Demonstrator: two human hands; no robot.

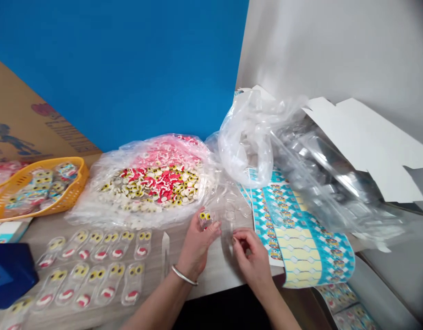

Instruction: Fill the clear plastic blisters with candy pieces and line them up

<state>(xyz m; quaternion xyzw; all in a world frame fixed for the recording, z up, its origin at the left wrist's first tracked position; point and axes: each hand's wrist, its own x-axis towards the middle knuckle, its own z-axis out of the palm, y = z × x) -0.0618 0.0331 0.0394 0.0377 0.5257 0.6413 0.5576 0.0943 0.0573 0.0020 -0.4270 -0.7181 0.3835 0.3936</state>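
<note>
In my left hand [196, 240] is a small clear plastic shell [205, 217] with two yellow-and-black eye pieces and a bit of red showing below them. My thumb and fingers close around its sides. To the right, my right hand [251, 256] has its fingertips pinched together over the table; whatever is between them is too small or too see-through to make out. More clear shells [108, 282] lie in two rows on the left, each with a pair of yellow eyes and a red-and-white mouth piece.
An open plastic bag of loose eye and mouth pieces [163, 183] lies behind my hands. At left are a yellow basket [81, 176] of packed items and a dark blue holder [12, 275]. Printed sticker sheets [300, 256], clear plastic bags [245, 137] and white card [365, 137] crowd the right.
</note>
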